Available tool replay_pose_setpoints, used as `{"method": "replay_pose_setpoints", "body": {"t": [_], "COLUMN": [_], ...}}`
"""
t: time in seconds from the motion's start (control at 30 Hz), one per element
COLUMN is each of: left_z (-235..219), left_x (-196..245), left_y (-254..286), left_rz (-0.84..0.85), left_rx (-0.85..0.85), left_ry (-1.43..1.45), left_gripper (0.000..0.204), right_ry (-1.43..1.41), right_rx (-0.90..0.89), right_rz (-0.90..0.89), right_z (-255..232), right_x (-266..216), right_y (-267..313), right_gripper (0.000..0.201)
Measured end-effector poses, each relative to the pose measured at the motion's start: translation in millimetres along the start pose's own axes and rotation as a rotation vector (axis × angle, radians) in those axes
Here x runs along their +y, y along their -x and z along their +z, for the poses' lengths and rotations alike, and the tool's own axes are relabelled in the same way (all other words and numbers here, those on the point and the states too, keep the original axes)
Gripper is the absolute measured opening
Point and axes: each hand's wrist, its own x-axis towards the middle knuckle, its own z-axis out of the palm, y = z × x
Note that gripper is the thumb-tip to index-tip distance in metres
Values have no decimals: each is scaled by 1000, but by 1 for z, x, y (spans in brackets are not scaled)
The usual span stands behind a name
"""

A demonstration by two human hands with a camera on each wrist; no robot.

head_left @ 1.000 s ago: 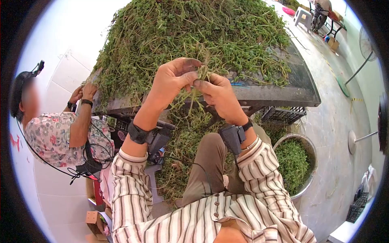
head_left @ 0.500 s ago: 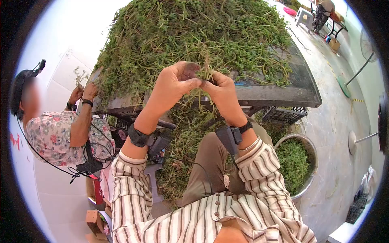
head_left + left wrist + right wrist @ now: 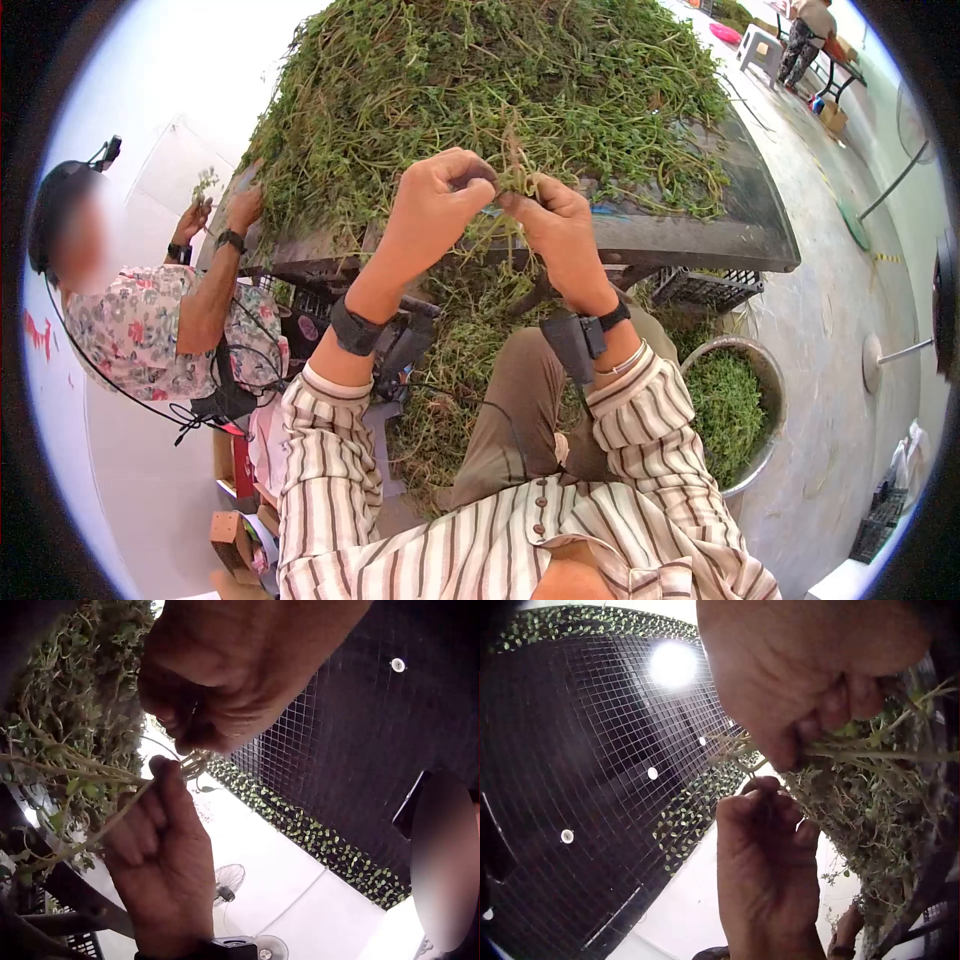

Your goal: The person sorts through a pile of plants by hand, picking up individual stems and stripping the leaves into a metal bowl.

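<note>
A thin green herb stem [image 3: 508,190] was held up in the air between both hands, just in front of the near edge of the tabletop [image 3: 700,240] and level with the foot of the big herb pile [image 3: 500,80]. The left hand [image 3: 440,205] had its grip clenched on the stem, thumb and curled fingers pinching it from the left; the right hand [image 3: 555,225] pinched the same stem from the right, fingertips of the two hands almost touching. In the left wrist view the stem [image 3: 90,769] ran sideways out of the grip toward the pile, and the right wrist view showed the stem [image 3: 855,754] passing under the curled fingers [image 3: 832,705].

Beyond the grip, the pile covered nearly the whole tabletop and hung over its near edge; bare dark surface showed only along the right edge. Below the grip, loose greens [image 3: 450,400] lay heaped between the knees. To the lower right of the grip stood a metal bowl [image 3: 770,375] with picked greens, with open floor [image 3: 840,330] past it. A black crate [image 3: 705,285] sat under the tabletop's right corner. Left of the grip, well apart, another person [image 3: 160,320] had hands at the pile's left edge.
</note>
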Motion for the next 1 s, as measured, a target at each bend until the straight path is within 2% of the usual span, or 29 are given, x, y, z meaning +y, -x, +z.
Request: {"method": "replay_pose_setpoints", "body": {"t": [0.03, 0.1, 0.23, 0.27, 0.33, 0.4, 0.47, 0.53, 0.6, 0.63, 0.7, 0.73, 0.8, 0.83, 1.0], "left_z": [-1, -4, -8, -11, -22, -30, -36, -39, -32, -28, -26, -21, -8, -2, 16], "left_x": [2, 7, 2, 0, -3, -12, -15, -21, -22, -21, -16, -15, -11, -7, -13], "left_y": [0, -1, 1, 7, 5, 8, 14, 19, 21, 21, 18, 17, 13, 11, 4], "left_rz": [-7, -185, -158, -200, -260, -238, -305, -294, -78, -87, -19, -20, 148, 119, 128], "left_rx": [6, -11, -1, -19, 130, 171, 140, 58, 102, 100, -14, -6, -76, -119, -157], "left_ry": [-2, 55, 128, 129, 158, 153, -10, -159, -182, -175, -150, -150, -351, -267, -230], "left_gripper": [11, 16, 13, 13, 15, 16, 17, 20, 25, 25, 32, 32, 36, 38, 36], "right_ry": [-1, -58, 8, -4, -334, -340, -395, -424, -507, -519, -513, -513, -515, -519, -564], "right_rx": [-7, -2, 69, 81, 100, 112, 189, 164, 165, 148, 140, 123, 104, 94, 18], "right_rz": [5, -17, 4, 46, 15, -45, 29, 1, -7, -5, 11, 17, 23, 24, 33], "right_z": [0, -2, -2, -3, -14, -18, -20, -23, -23, -24, -24, -23, -22, -22, -22], "right_x": [0, 0, -3, -1, -3, -7, -10, -8, -6, -5, -3, -3, 0, 2, 3], "right_y": [-1, -2, 0, 1, -7, -12, -11, -14, -13, -13, -12, -13, -15, -15, -16], "right_gripper": [13, 13, 10, 10, 11, 18, 17, 17, 12, 13, 14, 14, 14, 14, 17]}}
